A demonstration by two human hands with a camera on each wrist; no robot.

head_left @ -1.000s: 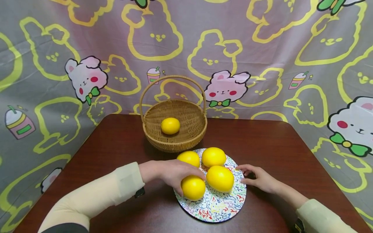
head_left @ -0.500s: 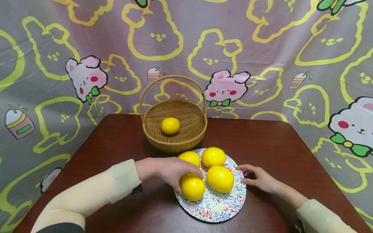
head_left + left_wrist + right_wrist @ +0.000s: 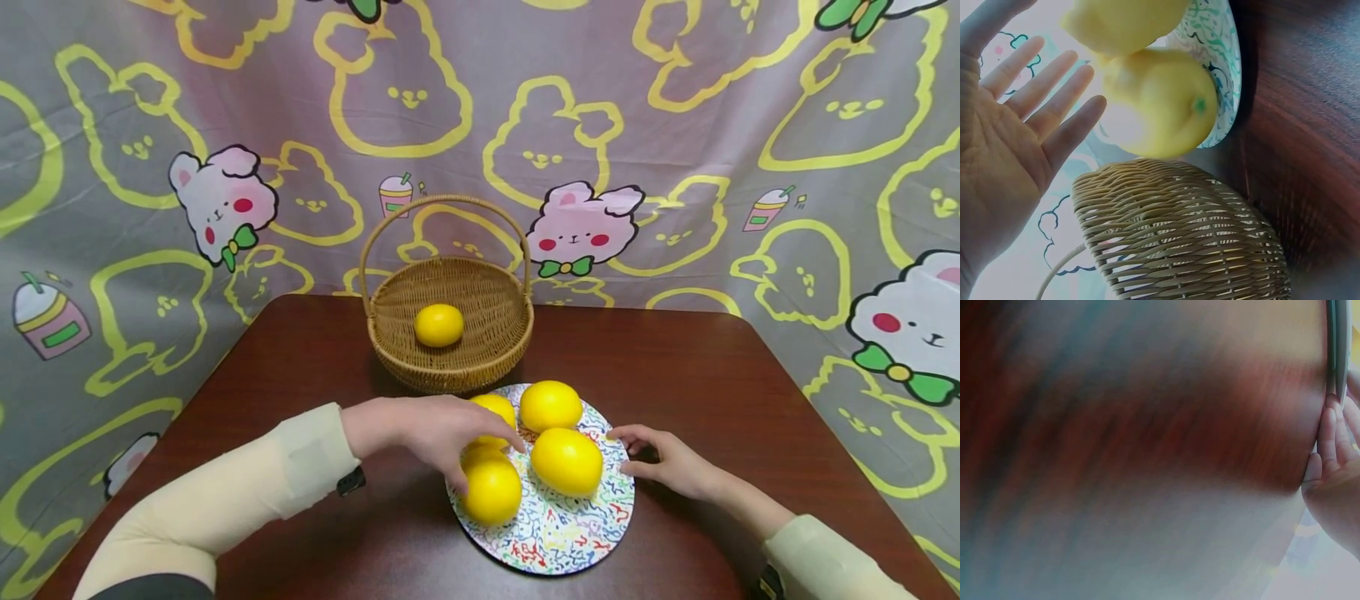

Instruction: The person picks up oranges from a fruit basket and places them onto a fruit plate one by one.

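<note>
Yellow lemons rest on a round plate point(image 3: 551, 550) with colourful squiggles: one at front left point(image 3: 491, 487), one at right point(image 3: 566, 461), one at back right point(image 3: 551, 406). Another at back left point(image 3: 493, 408) is partly hidden by my left hand point(image 3: 442, 433). That hand hovers over the plate's left side, by the front-left lemon, with nothing gripped. In the left wrist view its fingers point(image 3: 1054, 109) are spread and straight, apart from the nearest lemon point(image 3: 1160, 103). At the plate's right edge, my right hand point(image 3: 675, 462) touches the rim with loosely bent fingers point(image 3: 1329, 434).
Behind the plate stands a wicker basket point(image 3: 450, 367) with a tall arched handle point(image 3: 453, 198). A single lemon point(image 3: 438, 325) lies inside it. Both stand on a dark brown table point(image 3: 637, 350), with a cartoon-patterned cloth point(image 3: 480, 100) hanging behind.
My left hand has let go of the front-left lemon and lifted slightly up and left. That lemon has shifted a little left and towards the front. The right hand stays at the rim.
</note>
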